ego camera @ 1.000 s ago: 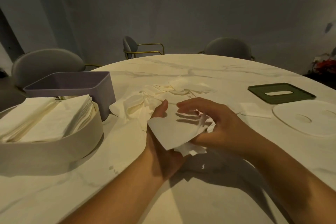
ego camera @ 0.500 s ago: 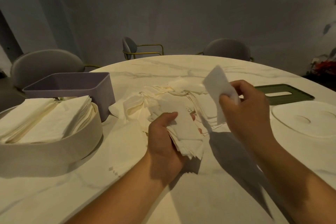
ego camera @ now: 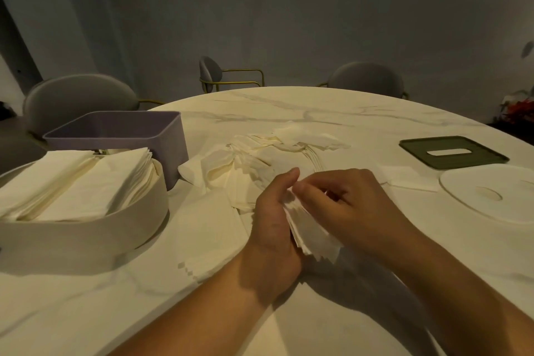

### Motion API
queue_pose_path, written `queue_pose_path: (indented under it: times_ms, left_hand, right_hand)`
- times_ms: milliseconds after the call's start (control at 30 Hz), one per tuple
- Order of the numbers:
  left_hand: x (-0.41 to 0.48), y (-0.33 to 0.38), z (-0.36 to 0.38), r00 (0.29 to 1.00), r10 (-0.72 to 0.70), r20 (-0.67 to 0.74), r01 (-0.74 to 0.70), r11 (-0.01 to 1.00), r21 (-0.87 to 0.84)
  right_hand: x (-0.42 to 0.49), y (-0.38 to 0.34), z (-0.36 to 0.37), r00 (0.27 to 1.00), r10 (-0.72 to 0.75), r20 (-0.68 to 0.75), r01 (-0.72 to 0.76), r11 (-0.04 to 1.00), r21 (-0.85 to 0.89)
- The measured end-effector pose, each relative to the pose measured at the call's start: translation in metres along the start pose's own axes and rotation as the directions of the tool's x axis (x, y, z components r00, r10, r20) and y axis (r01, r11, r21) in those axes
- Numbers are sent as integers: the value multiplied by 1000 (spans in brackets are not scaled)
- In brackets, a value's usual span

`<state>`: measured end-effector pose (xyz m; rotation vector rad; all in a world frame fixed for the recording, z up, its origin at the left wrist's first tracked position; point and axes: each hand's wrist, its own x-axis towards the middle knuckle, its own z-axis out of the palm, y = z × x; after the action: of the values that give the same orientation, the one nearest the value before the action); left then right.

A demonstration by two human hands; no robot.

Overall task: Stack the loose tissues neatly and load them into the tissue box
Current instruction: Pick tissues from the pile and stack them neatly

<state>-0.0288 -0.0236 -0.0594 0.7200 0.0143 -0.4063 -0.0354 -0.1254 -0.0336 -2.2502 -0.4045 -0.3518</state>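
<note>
Gripped edge-up in left hand (ego camera: 274,228), fingers curled round: tissue stack (ego camera: 313,237), long axis toward wrist. Pinching its top edge: right hand (ego camera: 352,205) fingers. Just beyond, on table (ego camera: 346,113): loose tissue pile (ego camera: 260,159). Off left, nearer left hand: open purple tissue box (ego camera: 170,136).

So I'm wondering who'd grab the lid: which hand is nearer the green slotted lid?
Right. The right hand lies left of the green lid, closer to the person; the left hand is further left, gripping the tissue stack.
</note>
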Motion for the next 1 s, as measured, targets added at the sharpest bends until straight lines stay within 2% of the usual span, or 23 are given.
queue_pose_path:
  times_ms: [33, 100, 167, 267, 333, 367, 433, 500, 600, 733, 800, 933, 1000]
  left_hand:
    - [0, 1, -1, 1000, 3, -19, -3, 1000, 9]
    - [3, 0, -4, 994, 12, -109, -8, 999, 36]
    - [4, 2, -6, 983, 33, -181, -29, 999, 20]
    - [3, 5, -2, 975, 111, -190, -126, 990, -68]
    - [3, 6, -2, 972, 140, -192, -156, 985, -74]
    - [5, 7, -3, 973, 147, -180, -159, 986, -53]
    - [5, 7, -5, 974, 161, -158, -164, 987, -3]
    - [6, 5, -8, 962, 239, -131, -228, 969, 96]
    - [9, 5, -12, 912, 401, -89, -354, 876, 327]
    - [12, 10, -15, 869, 467, -164, -350, 814, 463]
    - [8, 10, -13, 848, 511, -141, -357, 747, 561]
    - [-2, 11, -11, 821, 561, -109, -357, 653, 667]
    - [-7, 9, -10, 825, 556, -102, -340, 633, 696]
  right_hand:
    - [0, 1, -1, 999, -18, -46, 22, 996, 82]
    - [4, 8, -4, 982, 55, -181, -22, 983, 181]
    - [10, 16, -7, 951, 228, -209, -189, 964, 187]
    - [12, 19, -10, 888, 459, 35, -448, 844, 295]
    - [8, 14, -10, 868, 443, 225, -497, 771, 399]
    - [7, 14, -9, 875, 393, 281, -482, 754, 446]
    - [7, 16, -8, 891, 345, 294, -452, 721, 526]
    - [8, 20, -9, 897, 375, 234, -436, 668, 602]
    - [7, 25, -12, 909, 406, 91, -357, 646, 675]
    - [3, 31, -10, 909, 415, -47, -241, 613, 752]
    - [2, 32, -8, 904, 417, -90, -221, 638, 737]
    - [-3, 29, -8, 929, 334, -157, -192, 800, 568]
    - [-8, 29, -10, 940, 307, -148, -182, 821, 542]
